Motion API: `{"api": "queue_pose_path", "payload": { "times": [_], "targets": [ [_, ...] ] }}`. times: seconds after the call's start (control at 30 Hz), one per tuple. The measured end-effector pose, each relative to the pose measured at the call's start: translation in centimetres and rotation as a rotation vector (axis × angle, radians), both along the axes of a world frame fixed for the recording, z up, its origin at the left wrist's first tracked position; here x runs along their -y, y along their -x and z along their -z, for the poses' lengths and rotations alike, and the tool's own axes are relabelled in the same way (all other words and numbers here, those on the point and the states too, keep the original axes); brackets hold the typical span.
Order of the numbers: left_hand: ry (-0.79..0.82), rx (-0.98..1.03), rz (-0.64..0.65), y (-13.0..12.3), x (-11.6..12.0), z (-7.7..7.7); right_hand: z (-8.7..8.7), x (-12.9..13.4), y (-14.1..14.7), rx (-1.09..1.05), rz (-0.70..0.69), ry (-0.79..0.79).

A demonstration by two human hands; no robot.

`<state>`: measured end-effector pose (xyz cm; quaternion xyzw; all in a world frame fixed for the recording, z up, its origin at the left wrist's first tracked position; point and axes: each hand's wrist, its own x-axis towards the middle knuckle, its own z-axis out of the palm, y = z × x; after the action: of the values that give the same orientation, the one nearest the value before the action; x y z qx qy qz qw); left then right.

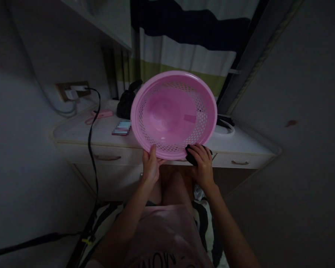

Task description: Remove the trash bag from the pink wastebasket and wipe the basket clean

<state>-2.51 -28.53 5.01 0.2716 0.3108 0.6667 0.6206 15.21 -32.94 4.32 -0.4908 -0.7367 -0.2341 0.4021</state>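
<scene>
A round pink plastic basket (167, 108) with perforated sides is tilted so that its inside faces me, above the white desk. At its lower left rim, my left hand (152, 167) grips the edge, thumb on the inner side and fingers behind. My right hand (203, 165) is closed over a black cloth (191, 155), pressed against the basket's lower right rim. Much of the cloth is hidden under the fingers, so its full shape is unclear.
On the white desk (80, 132) lie a pink strapped item (102, 114), a black bag (125, 104), a blurred-out flat item (122, 128) and a white curved band (226, 128). A black cable (91, 145) hangs at the left from the wall socket (72, 91). A striped curtain (184, 44) hangs behind.
</scene>
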Motion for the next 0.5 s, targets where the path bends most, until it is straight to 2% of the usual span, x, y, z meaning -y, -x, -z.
{"api": "queue_pose_path", "payload": {
  "times": [0.1,0.2,0.33,0.4,0.5],
  "targets": [
    [-0.001,0.027,-0.012,0.0,0.0,0.0,0.5,-0.5,1.8,-0.077,-0.021,-0.011],
    [-0.002,0.038,-0.018,-0.4,0.1,0.4,1.4,-0.8,5.2,-0.125,-0.074,0.077],
    [-0.077,0.044,-0.139,-0.9,0.2,0.9,2.1,-0.7,8.6,-0.147,-0.123,0.147],
    [-0.089,0.044,-0.16,-0.8,0.1,1.0,2.2,-0.7,8.6,-0.116,-0.146,0.119],
    [-0.037,0.033,-0.059,-0.2,-0.1,0.8,2.2,-0.7,6.5,-0.047,-0.152,0.054]
  ]
}}
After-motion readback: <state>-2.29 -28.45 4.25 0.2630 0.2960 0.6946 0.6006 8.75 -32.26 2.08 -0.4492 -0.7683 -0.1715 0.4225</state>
